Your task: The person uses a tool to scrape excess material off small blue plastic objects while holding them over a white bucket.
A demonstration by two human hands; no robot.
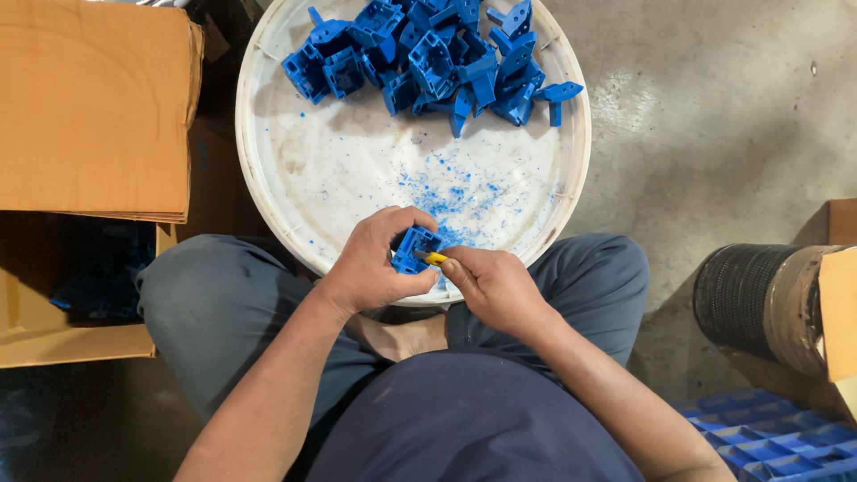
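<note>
The left hand [370,268] has its fingers closed around a small blue moulded plastic part [415,249], held just above the near rim of a wide round white plastic tub [308,165]. The part's long axis tilts from lower left to upper right. The right hand [495,284] grips a slim yellow-handled tool [435,258], its tip pointing left against the part; the blade is hidden. A heap of matching blue plastic parts [433,55] fills the tub's far side, leaving its speckled middle open. An open brown cardboard box [89,107] crowds the left, its contents dark and unclear.
</note>
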